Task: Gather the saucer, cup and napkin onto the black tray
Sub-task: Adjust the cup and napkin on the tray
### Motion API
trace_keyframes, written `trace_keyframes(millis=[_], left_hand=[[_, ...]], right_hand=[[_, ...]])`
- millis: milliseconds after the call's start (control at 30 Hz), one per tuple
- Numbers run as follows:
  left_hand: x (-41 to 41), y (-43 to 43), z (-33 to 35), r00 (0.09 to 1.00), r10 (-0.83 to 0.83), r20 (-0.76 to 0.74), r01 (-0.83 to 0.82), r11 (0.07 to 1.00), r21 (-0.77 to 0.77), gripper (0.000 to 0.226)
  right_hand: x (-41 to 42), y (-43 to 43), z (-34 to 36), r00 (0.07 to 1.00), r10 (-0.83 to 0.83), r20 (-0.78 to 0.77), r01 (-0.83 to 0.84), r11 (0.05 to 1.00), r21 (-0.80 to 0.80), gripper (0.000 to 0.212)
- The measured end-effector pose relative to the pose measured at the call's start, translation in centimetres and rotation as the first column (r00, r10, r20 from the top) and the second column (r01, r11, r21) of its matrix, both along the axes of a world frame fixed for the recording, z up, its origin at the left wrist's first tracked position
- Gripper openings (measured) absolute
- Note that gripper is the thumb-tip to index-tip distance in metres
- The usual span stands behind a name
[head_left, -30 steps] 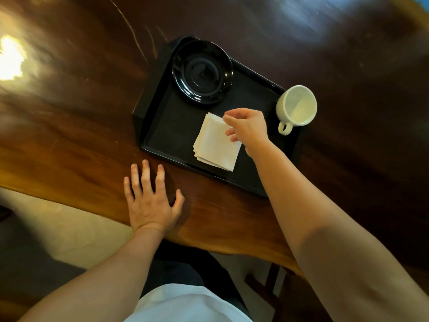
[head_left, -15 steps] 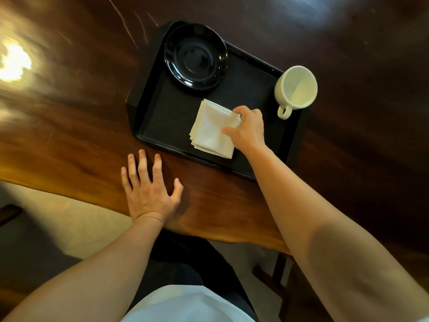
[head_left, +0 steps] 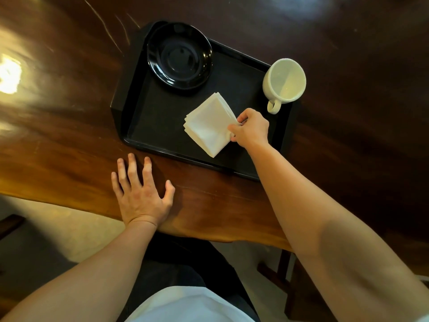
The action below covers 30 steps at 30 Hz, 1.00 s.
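Both forearms are bare from wrist to elbow, with no watch, ring or band on the left hand (head_left: pixel 141 194) or the right hand (head_left: pixel 251 130). A white garment (head_left: pixel 188 305) covers the torso at 6 o'clock, above dark trousers (head_left: pixel 185 263) over the lap.

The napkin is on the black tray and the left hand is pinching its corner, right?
Not quite. The head view shows the right hand pinching the napkin on the black tray. The left hand lies flat on the table.
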<state>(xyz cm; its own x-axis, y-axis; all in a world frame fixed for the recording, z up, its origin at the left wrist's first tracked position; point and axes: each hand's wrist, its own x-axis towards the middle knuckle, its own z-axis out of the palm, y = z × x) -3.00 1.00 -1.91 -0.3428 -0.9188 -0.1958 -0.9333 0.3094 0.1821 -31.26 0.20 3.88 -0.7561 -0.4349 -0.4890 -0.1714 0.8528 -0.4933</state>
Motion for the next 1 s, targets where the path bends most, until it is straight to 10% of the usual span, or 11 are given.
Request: trace_keyframes(millis=[633,1000], left_hand=[[-0.2,0.2,0.2,1.000,0.015,-0.010,-0.015,1.000,-0.010,0.077],[-0.2,0.3,0.3,1.000,0.009,-0.012,-0.009,1.000,-0.005,0.078]], right_hand=[[-1.0,3.9,-1.4,0.982,-0.182,-0.038,0.179,0.981,-0.072,0.025],[3.5,6.2,-1.4,0.923,0.329,-0.201,-0.328,0.944,0.043,0.067]])
